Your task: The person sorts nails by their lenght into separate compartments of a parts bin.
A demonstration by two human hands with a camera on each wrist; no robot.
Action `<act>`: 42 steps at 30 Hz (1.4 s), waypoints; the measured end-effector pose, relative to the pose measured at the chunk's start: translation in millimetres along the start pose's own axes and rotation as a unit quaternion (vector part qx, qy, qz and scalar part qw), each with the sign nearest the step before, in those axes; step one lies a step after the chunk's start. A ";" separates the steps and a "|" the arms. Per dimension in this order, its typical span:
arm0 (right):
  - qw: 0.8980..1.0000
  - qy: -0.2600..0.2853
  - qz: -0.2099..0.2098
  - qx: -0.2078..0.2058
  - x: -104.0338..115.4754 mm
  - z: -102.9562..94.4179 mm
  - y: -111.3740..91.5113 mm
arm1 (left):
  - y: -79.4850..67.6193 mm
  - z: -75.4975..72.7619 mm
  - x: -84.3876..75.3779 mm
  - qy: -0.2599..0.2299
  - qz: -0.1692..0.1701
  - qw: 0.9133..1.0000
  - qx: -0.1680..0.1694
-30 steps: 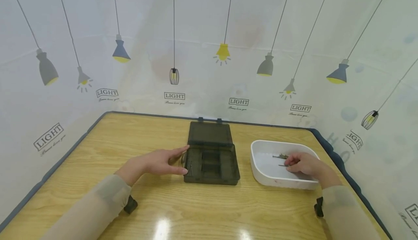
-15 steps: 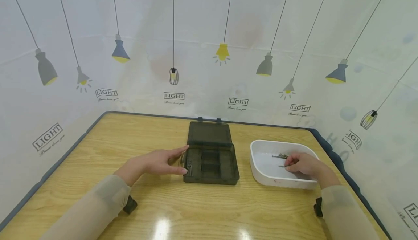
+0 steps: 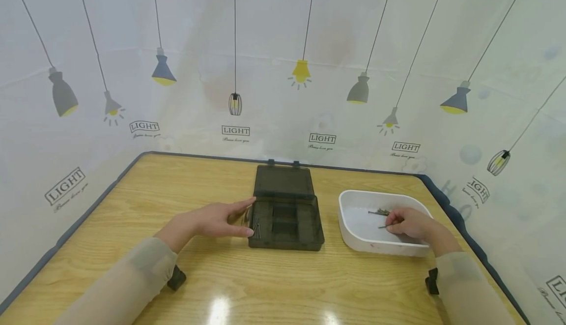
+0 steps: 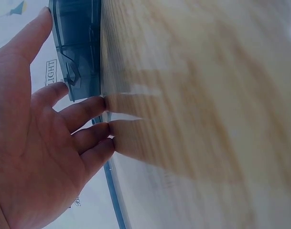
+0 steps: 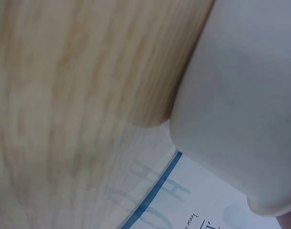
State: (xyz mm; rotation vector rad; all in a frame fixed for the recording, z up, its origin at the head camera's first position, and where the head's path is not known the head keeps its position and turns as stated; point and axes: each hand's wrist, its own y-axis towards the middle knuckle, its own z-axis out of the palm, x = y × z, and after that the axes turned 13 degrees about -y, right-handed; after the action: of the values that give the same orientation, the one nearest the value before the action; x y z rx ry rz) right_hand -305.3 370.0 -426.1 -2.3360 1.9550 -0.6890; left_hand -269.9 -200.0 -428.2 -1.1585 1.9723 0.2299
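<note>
A dark translucent compartment box (image 3: 309, 221) lies with its lid (image 3: 284, 180) folded back. Two thin screws (image 3: 258, 229) lean in its left compartment. My left hand (image 3: 216, 219) spreads round the box's left side, thumb at the near corner and index finger at the far one. In the left wrist view the other fingers (image 4: 90, 113) are extended down by the tabletop. Inside the white tray (image 3: 360, 221), my right hand (image 3: 411, 222) pinches a thin dark screw (image 3: 382, 226) between thumb and fingertips. A small heap of screws (image 3: 379, 211) lies just behind it.
The wooden table (image 3: 283, 285) has a dark blue border at the back and sides. A curtain printed with lamps (image 3: 283, 69) stands close behind it. The tray's outer wall (image 5: 241, 95) fills the right wrist view's right side, hiding the right hand's fingers there.
Almost nothing moves. The right hand's fingertips shift very slightly on the screw inside the tray; the left hand keeps its place at the box.
</note>
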 end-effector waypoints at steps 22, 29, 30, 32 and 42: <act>0.995 0.047 -0.038 -0.075 26.7 -1.9 -6.0 | 1.1 0.3 0.4 0.004 0.000 1.000 -0.007; 0.988 0.101 -0.055 -0.100 63.1 -5.5 -6.9 | 0.8 1.0 1.6 -0.002 -0.004 1.000 -0.006; 0.987 0.111 -0.060 -0.104 69.6 -6.4 -7.9 | 0.8 1.0 1.8 -0.003 -0.004 1.000 -0.006; 0.983 0.123 -0.068 -0.118 81.9 -7.4 -9.7 | 0.8 1.0 2.0 -0.002 -0.003 1.000 -0.007; 0.965 0.205 -0.112 -0.120 138.0 -5.0 -16.9 | 0.3 0.9 0.3 -0.004 -0.002 1.000 -0.004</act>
State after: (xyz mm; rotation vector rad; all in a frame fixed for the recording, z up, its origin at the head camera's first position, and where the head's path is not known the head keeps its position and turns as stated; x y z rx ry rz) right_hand -274.8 245.2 -372.8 -2.7792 2.0397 -1.0849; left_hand -269.8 -199.5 -429.1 -1.1635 1.9639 0.2398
